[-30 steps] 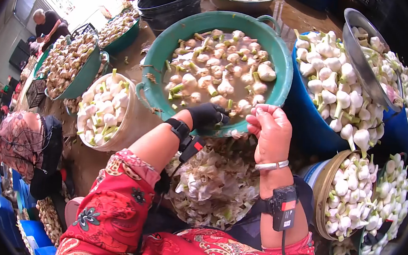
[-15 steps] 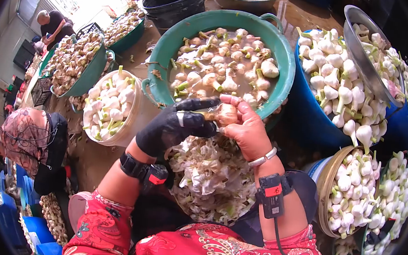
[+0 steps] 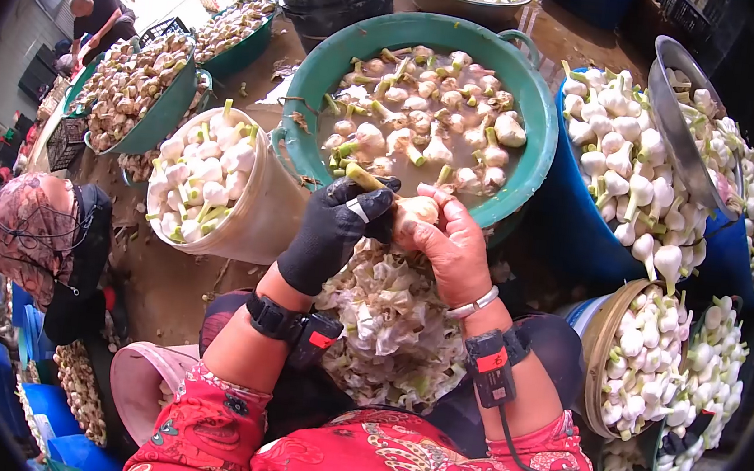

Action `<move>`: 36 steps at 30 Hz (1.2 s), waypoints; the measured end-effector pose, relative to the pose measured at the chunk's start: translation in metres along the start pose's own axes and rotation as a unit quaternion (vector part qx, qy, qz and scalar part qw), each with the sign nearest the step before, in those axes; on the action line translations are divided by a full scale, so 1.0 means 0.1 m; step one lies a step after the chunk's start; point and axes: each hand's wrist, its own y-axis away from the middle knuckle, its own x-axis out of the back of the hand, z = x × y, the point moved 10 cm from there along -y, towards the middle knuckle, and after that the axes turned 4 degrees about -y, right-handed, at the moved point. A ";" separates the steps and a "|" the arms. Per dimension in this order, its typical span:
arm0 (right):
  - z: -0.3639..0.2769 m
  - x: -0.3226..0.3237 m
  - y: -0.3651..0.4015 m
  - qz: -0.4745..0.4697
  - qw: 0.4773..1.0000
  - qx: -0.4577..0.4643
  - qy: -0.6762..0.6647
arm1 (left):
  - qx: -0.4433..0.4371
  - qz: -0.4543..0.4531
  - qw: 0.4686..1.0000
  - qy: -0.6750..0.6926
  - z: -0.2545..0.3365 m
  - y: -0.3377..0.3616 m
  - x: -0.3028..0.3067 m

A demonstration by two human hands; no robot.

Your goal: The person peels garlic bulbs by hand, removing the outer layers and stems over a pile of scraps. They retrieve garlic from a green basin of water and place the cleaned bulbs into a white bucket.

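Observation:
A garlic bulb [image 3: 417, 210] with brownish outer skin is held between my two hands, just in front of the near rim of a green tub [image 3: 533, 173]. My left hand [image 3: 323, 235], in a black glove, is closed around its neck, and the green stem pokes out above the fingers. Bare, my right hand [image 3: 455, 257] pinches the bulb's side with thumb and fingers. Below both hands lies a heap of papery garlic skins [image 3: 395, 333]. In the tub, several unpeeled garlic bulbs [image 3: 435, 146] sit in murky water.
White garlic fills a bucket [image 3: 257, 206] on the left, a blue barrel [image 3: 571, 200] and another bucket [image 3: 599, 361] on the right. A metal basin [image 3: 680, 101] leans on the barrel. A black bucket [image 3: 336, 4] stands behind. One person [image 3: 41, 239] bends at left; another [image 3: 103, 18] works farther back.
My left fingers have curled in around the garlic's neck, and its stem now points up and left. My right hand stays on the bulb. The whole view has shifted slightly.

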 end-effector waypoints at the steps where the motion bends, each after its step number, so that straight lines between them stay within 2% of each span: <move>1: 0.07 0.01 0.00 0.012 0.996 -0.027 -0.083 | 0.004 -0.016 1.000 -0.013 -0.01 0.00 0.00; 6: 0.12 -0.01 0.02 0.014 0.981 -0.082 -0.175 | -0.001 -0.034 0.999 -0.001 0.06 0.05 -0.09; 7: 0.14 -0.01 0.02 0.009 0.976 -0.091 -0.199 | 0.009 -0.029 0.999 0.045 0.06 0.07 -0.12; 9: 0.12 -0.01 0.02 0.024 0.984 -0.068 -0.163 | 0.021 -0.023 0.995 0.091 0.03 0.09 -0.16; 13: 0.13 0.02 0.01 0.034 0.997 -0.022 -0.068 | 0.041 0.003 0.998 0.046 -0.05 0.06 -0.11; 15: 0.18 0.03 0.03 0.044 0.996 -0.039 -0.065 | 0.063 0.007 0.997 0.047 -0.18 0.03 -0.04; 17: 0.22 0.10 0.05 0.056 0.995 -0.056 -0.062 | 0.030 -0.011 0.997 -0.067 -0.19 0.00 0.05; 18: 0.39 0.07 0.08 0.019 0.977 -0.168 -0.129 | 0.030 -0.012 0.997 -0.067 -0.24 0.00 0.07; 19: 0.54 0.01 0.15 -0.019 0.941 -0.276 -0.195 | -0.039 0.005 0.986 -0.161 -0.11 0.02 0.10; 20: 0.60 -0.05 0.20 -0.052 0.915 -0.336 -0.217 | -0.105 0.023 0.961 -0.254 0.01 0.06 0.10; 21: 0.65 -0.12 0.29 -0.079 0.901 -0.367 -0.217 | -0.153 -0.005 0.955 -0.253 0.10 0.10 0.05; 22: 0.66 -0.21 0.38 -0.107 0.887 -0.395 -0.216 | -0.237 -0.028 0.890 -0.389 0.22 0.16 -0.09; 23: 0.68 -0.31 0.45 -0.138 0.859 -0.418 -0.263 | -0.248 -0.036 0.881 -0.402 0.22 0.20 -0.13; 24: 0.68 -0.32 0.45 -0.137 0.858 -0.420 -0.263 | -0.258 -0.044 0.872 -0.415 0.22 0.23 -0.18; 25: 0.63 -0.33 0.41 -0.136 0.864 -0.396 -0.280 | -0.295 -0.043 0.853 -0.428 0.22 0.24 -0.15; 27: 0.52 -0.26 0.32 -0.125 0.872 -0.359 -0.307 | -0.106 -0.052 0.972 -0.204 -0.11 0.11 0.17; 28: 0.53 -0.14 0.25 -0.097 0.891 -0.338 -0.287 | -0.002 -0.073 0.995 -0.062 -0.10 0.17 0.14; 29: 0.52 -0.09 0.21 -0.076 0.902 -0.329 -0.269 | 0.059 -0.069 0.989 -0.115 -0.03 0.25 0.03; 30: 0.51 -0.04 0.19 -0.055 0.912 -0.321 -0.251 | 0.058 -0.069 0.989 -0.116 -0.04 0.24 0.00; 32: 0.39 -0.13 0.19 -0.020 0.929 -0.304 -0.209 | 0.049 -0.092 0.995 0.000 -0.10 0.23 -0.09; 33: 0.35 -0.10 0.19 0.015 0.943 -0.288 -0.164 | 0.033 -0.054 0.998 -0.018 -0.11 0.20 -0.01; 34: 0.55 0.02 0.08 -0.010 0.958 -0.238 -0.158 | 0.034 -0.052 0.998 -0.016 -0.10 0.21 -0.03; 36: 0.27 0.00 -0.01 0.027 0.995 -0.076 -0.062 | 0.025 -0.031 0.997 -0.066 0.00 0.20 -0.03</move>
